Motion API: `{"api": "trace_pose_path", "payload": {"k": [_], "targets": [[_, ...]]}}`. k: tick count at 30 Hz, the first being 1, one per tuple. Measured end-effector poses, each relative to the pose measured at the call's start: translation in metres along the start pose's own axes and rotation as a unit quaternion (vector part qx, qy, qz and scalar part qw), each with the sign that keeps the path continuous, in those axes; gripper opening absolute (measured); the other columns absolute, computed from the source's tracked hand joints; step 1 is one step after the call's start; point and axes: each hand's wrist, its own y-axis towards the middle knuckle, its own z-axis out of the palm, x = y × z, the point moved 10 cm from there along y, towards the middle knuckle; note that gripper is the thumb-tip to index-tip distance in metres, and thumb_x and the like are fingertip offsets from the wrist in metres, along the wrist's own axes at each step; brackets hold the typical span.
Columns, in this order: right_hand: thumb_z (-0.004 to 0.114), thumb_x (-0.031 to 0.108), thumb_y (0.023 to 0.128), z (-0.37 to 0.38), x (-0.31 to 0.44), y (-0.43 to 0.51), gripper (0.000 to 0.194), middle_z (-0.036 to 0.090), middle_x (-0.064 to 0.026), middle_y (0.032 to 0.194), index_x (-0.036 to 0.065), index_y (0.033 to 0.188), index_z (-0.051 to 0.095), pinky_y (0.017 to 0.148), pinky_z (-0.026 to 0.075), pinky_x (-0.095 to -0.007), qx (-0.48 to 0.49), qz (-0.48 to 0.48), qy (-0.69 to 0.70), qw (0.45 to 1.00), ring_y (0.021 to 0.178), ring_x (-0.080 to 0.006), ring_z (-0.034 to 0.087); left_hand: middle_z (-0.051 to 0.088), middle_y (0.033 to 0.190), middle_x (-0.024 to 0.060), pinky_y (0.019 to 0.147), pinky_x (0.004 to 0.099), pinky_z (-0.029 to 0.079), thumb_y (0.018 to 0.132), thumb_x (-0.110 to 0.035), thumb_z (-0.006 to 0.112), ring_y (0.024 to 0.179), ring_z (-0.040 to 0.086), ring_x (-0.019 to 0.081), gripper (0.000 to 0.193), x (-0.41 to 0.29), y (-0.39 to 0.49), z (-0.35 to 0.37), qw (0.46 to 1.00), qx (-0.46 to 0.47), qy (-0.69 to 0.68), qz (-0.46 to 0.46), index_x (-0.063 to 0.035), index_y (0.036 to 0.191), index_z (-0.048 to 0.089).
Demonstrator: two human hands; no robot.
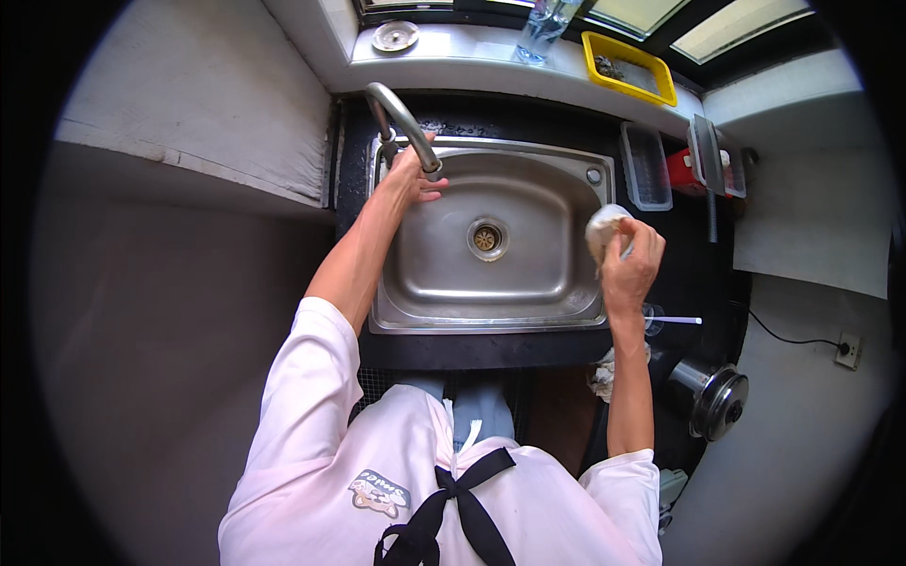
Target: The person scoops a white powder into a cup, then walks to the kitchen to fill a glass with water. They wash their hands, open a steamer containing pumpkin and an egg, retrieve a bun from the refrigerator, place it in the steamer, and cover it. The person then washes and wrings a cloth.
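Note:
My left hand (413, 175) reaches to the steel gooseneck faucet (403, 113) at the sink's back left corner. The spout passes in front of it and hides part of the hand; the visible fingers are apart, and contact with the faucet base is unclear. Below lies a stainless steel sink (439, 262) with a round drain strainer (487, 239) in its floor. Over the sink's right rim, my right hand (633, 265) pinches a whitish, soft-looking bundle (606, 225), perhaps a cloth. Its exact kind is blurred.
Right of the sink stand a clear plastic container (645, 170), a cleaver (708, 159), a red container (684, 172), a glass with a white stick (655, 320) and a lidded steel pot (711, 400). The windowsill holds a yellow tray (630, 88), plastic bottle (543, 32) and small dish (395, 35).

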Motion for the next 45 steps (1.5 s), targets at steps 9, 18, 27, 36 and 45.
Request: {"api": "trace_pose_path", "payload": {"k": [9,18,27,36,45], "targets": [[0.066,0.004,0.096,0.106,0.071,-0.002,0.019,0.073,-0.0105,0.102,-0.001,0.114,0.070,0.084,0.057,-0.0340,0.105,0.138,0.316,0.933,0.091,-0.0188,0.070,0.063,0.131,0.0206,0.091,0.0492,0.054,0.096,-0.052,0.059,0.109,0.073,0.0331,0.062,0.010,0.012,-0.006,0.991,0.078,-0.011,0.104,-0.0035,0.133,0.050],[0.065,0.004,0.095,0.220,0.138,-0.016,0.016,0.073,-0.0153,0.093,-0.003,0.109,0.065,0.080,0.056,-0.0373,0.170,0.133,0.368,0.904,0.083,-0.0238,0.071,0.066,0.132,0.0135,0.105,0.0385,0.048,0.108,-0.056,0.046,0.117,0.064,0.0244,0.062,0.024,0.007,-0.016,0.965,0.109,-0.041,0.236,-0.0024,0.133,0.061],[0.073,0.020,0.091,0.253,0.151,-0.004,0.028,0.073,-0.0155,0.090,0.000,0.109,0.067,0.080,0.056,-0.0413,0.176,0.142,0.349,0.910,0.085,-0.0260,0.071,0.056,0.144,0.0300,0.117,0.0448,0.039,0.104,-0.026,0.051,0.135,0.053,0.0403,0.051,0.097,-0.050,-0.068,0.892,-0.270,0.084,0.353,0.0100,0.140,0.055],[0.067,0.021,0.095,0.242,0.185,-0.056,0.024,0.071,-0.0282,0.089,-0.003,0.091,0.066,0.077,0.054,-0.0512,0.273,0.163,0.398,0.860,0.086,-0.0449,0.071,0.068,0.112,0.0107,0.093,0.0429,0.053,0.101,-0.026,0.059,0.102,0.066,0.0289,0.034,0.190,0.047,-0.002,0.961,0.056,-0.268,-0.035,-0.0006,0.123,0.063],[0.062,0.029,0.099,0.267,0.153,-0.034,0.029,0.073,-0.0265,0.093,0.000,0.104,0.066,0.080,0.055,-0.0579,0.258,0.133,0.217,0.932,0.090,-0.0535,0.069,0.068,0.086,0.0029,0.076,0.0344,0.056,0.101,-0.028,0.060,0.081,0.067,0.0179,0.023,0.156,0.046,0.028,0.880,0.200,-0.422,0.090,-0.0088,0.098,0.071]]}}
